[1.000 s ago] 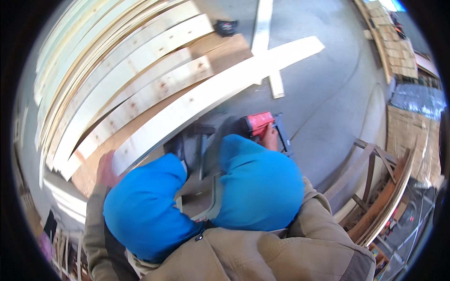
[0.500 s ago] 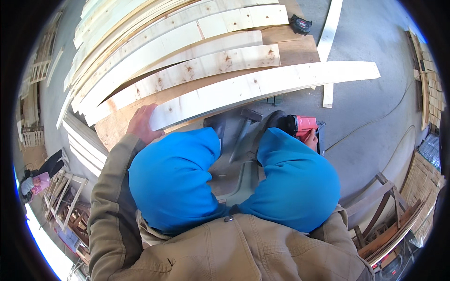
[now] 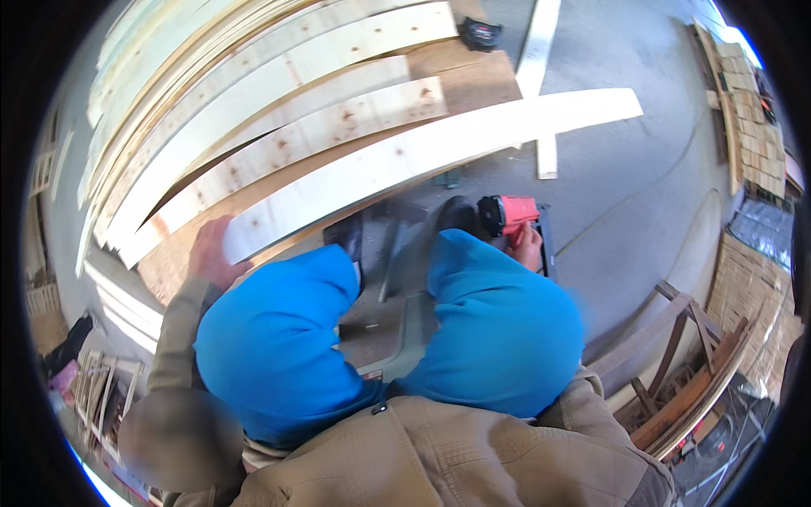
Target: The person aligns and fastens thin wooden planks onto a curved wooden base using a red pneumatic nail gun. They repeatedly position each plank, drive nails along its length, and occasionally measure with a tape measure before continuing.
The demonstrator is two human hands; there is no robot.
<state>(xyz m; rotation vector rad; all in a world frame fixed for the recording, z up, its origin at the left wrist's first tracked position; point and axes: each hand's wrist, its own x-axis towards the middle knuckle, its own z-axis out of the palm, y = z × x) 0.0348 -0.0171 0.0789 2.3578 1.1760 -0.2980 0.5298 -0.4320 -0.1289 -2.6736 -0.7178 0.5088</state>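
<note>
My left hand (image 3: 214, 255) is closed around the near left end of a long pale wooden plank (image 3: 400, 155). This plank lies slantwise across the front of a plywood sheet (image 3: 486, 83), its far right end sticking out past the sheet. Low by my right knee, my right hand (image 3: 527, 248) grips a red and black nail gun (image 3: 511, 214). Part of the gun's handle is hidden by my fingers and leg. Between my blue-trousered legs a hammer (image 3: 395, 245) shows, smeared by motion.
Several more planks (image 3: 296, 135) lie side by side beyond the held one. A black tape measure (image 3: 480, 34) rests at the sheet's far right corner. Another board (image 3: 547, 156) passes underneath, on the grey floor. To the right are stacked wood pieces (image 3: 743, 110) and a wooden frame (image 3: 676, 363).
The whole scene has slid left in the picture, as my head has turned. Both hands keep their grips, and the right hand shows more fully beside my knee.
</note>
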